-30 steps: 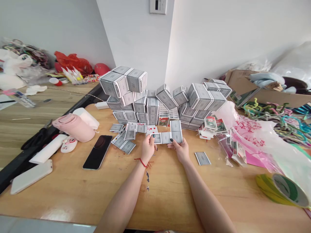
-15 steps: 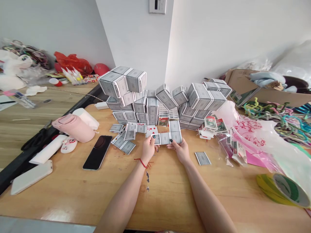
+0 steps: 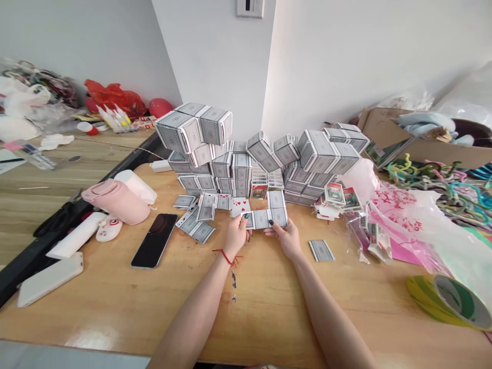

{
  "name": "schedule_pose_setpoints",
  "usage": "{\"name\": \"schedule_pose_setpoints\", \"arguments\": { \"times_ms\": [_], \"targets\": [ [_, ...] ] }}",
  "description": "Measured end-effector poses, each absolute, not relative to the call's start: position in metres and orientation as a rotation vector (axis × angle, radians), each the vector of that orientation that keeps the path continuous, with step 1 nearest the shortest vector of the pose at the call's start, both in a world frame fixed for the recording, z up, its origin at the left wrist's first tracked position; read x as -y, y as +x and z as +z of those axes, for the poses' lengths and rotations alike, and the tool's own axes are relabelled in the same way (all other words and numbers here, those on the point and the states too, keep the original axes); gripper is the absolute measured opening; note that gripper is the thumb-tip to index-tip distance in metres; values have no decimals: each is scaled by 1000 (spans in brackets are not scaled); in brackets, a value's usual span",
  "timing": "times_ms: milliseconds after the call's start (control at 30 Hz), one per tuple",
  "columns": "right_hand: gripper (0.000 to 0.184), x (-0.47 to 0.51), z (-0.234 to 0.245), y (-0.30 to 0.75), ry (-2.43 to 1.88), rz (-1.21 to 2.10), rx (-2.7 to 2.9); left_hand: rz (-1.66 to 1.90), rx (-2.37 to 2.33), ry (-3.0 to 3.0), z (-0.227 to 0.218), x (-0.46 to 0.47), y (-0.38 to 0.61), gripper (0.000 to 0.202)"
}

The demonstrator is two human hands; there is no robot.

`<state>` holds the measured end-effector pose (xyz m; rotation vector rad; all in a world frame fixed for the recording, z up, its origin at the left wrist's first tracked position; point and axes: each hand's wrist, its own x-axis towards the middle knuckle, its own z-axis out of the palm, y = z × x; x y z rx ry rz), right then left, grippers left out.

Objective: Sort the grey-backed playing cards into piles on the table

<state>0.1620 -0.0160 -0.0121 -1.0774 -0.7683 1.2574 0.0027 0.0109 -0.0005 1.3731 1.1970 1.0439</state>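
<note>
Between my hands is an L-shaped piece of joined playing cards [image 3: 262, 219], grey patterned backs showing. My left hand [image 3: 236, 236], with a red string at its wrist, pinches the left end between thumb and fingers. My right hand [image 3: 285, 237] grips the lower right corner, its thumb on top. Just beyond lies a face-up heart card [image 3: 240, 206]. Loose and folded cards [image 3: 197, 227] lie left of my left hand. Behind them stand boxy blocks made of cards [image 3: 241, 169], stacked several high. A single card piece [image 3: 322, 250] rests right of my right hand.
A black phone [image 3: 154, 241], a pink bottle [image 3: 117, 201] and a white phone-like slab [image 3: 50, 279] lie at left. On the right are card boxes [image 3: 334, 194], plastic bags [image 3: 403, 205], a yellow tape roll [image 3: 448, 301] and a cardboard box [image 3: 415, 143].
Both hands keep the same grip on the joined cards, almost still. The whole view has shifted very slightly.
</note>
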Motion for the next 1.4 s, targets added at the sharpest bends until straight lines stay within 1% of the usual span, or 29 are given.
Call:
{"name": "schedule_pose_setpoints", "arguments": {
  "times_ms": [200,633,833,1033,1267,1400],
  "targets": [
    [38,17,-12,162,-1076,1268,748,1033,-1253,1482,0,-13,1,32],
    [38,18,-9,162,-1060,1301,728,988,-1264,1457,-2,-13,7,32],
    [31,16,-5,165,-1028,1354,717,1086,-1259,1426,-2,-16,8,28],
    [28,12,-5,170,-1017,1288,623,977,-1157,1463,0,-16,4,28],
    [35,11,-3,173,-882,1411,524,912,-1093,1484,-2,-12,7,27],
    [38,13,1,170,-930,1423,554,898,-1085,1492,-2,-12,7,25]
  ]
}}
